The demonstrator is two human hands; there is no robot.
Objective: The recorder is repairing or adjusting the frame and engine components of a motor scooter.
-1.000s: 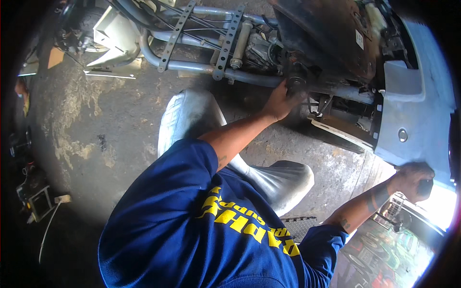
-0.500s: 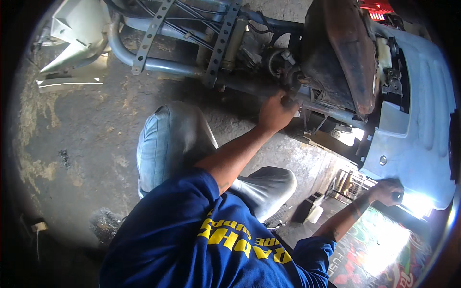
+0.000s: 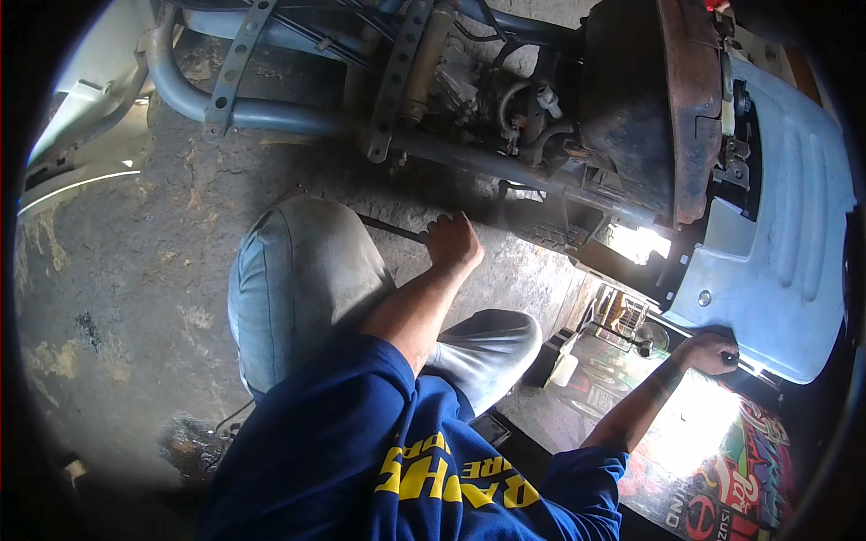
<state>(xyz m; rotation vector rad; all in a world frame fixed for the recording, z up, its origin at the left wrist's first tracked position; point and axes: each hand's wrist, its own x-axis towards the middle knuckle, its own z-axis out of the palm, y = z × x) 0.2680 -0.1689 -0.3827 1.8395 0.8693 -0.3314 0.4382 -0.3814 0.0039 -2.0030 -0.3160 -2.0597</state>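
My left hand (image 3: 454,242) is closed round a slim dark metal bar (image 3: 393,229), which runs left from the fist behind my raised knee; its far end is hidden. This fist is in front of the blue-grey tubular frame (image 3: 298,115), apart from it. Out to the right, my right hand (image 3: 711,353) is closed beside the lower edge of a pale blue body panel (image 3: 783,225). Something dark shows in its fingers, too small to name. A rusty brown metal housing (image 3: 622,108) stands between the frame and the panel, with hoses (image 3: 510,108) beside it.
Perforated metal straps (image 3: 397,86) cross the frame. A cream panel (image 3: 90,90) is at the upper left. On the lower right lies a sticker-covered surface (image 3: 622,469) under bright glare, with a wire basket (image 3: 622,311) by it. The concrete floor (image 3: 135,298) is stained.
My left hand has come away from the parts beside the rusty housing, moving left and toward me, and the dark bar now shows in it. My right hand stays near the panel edge.
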